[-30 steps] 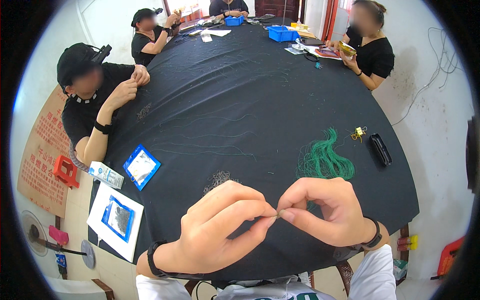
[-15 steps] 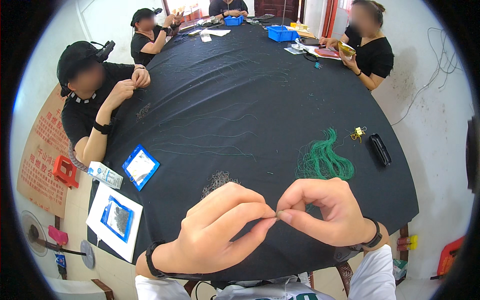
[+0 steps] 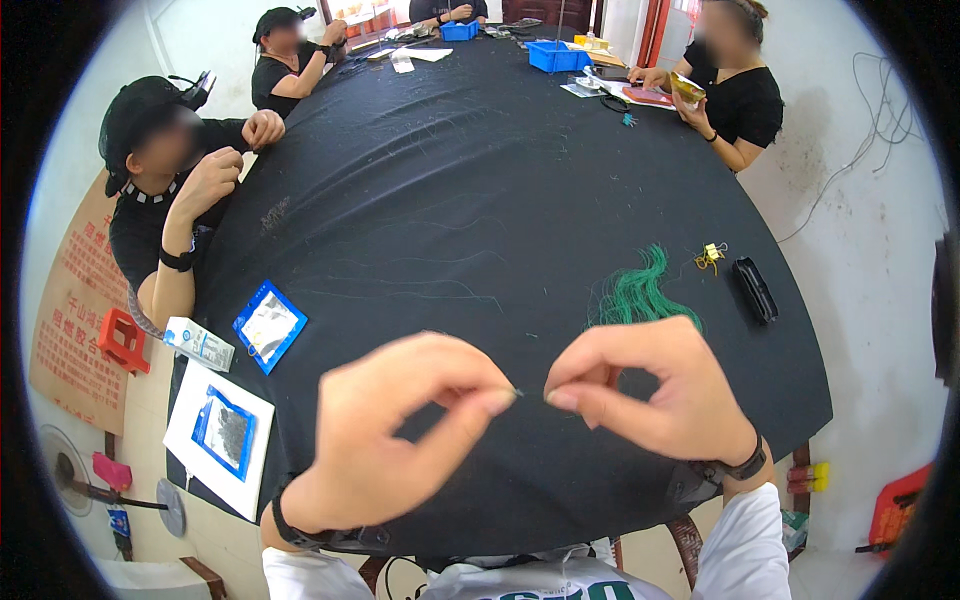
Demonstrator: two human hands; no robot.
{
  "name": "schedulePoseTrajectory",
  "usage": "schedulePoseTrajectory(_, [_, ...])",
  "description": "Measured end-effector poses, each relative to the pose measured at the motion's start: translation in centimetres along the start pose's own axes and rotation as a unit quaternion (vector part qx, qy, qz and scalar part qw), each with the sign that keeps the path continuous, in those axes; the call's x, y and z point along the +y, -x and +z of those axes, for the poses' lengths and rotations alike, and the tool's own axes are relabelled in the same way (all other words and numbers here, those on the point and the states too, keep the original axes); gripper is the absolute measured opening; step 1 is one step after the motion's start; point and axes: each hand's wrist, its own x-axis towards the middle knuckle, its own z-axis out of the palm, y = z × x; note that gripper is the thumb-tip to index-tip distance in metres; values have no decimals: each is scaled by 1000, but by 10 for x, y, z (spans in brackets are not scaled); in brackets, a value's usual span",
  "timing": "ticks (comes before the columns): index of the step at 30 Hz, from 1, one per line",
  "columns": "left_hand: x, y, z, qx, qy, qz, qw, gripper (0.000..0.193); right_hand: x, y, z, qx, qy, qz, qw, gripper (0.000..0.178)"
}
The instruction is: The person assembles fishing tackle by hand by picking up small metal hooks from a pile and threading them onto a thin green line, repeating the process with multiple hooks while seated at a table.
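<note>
Pinching a fine strand [image 3: 530,394] between them, the left hand [image 3: 400,430] and right hand [image 3: 650,395] hover over the near desk [image 3: 480,200]; steady, light tension seems best.

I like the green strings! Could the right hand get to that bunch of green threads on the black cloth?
Probably yes. The bunch of green threads lies just beyond the right hand with only bare black cloth between, though its fingertips are pinching something tiny now.

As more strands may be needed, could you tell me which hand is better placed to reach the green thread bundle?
Probably the right hand: the loose bundle of green threads lies just beyond it, while the left hand sits farther away.
</note>
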Motion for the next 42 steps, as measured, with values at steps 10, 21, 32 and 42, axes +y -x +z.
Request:
schedulePoseTrajectory(10, [-42, -20, -103, 212, 313, -92, 921, 17, 46, -29, -56, 10, 26, 159, 987, 13])
schedulePoseTrajectory(21, [-55, -8, -143, 228, 396, -34, 889, 21, 67, -34, -66, -2, 16, 166, 986, 14])
schedulePoseTrajectory(32, [-45, -7, -126, 263, 262, -76, 925, 20, 48, -24, -49, 87, 145, 72, 983, 6])
schedulePoseTrajectory(42, [-9, -9, -9, -34, 360, -290, 886, 11, 3, 3, 7, 62, 326, -282, 900, 20])
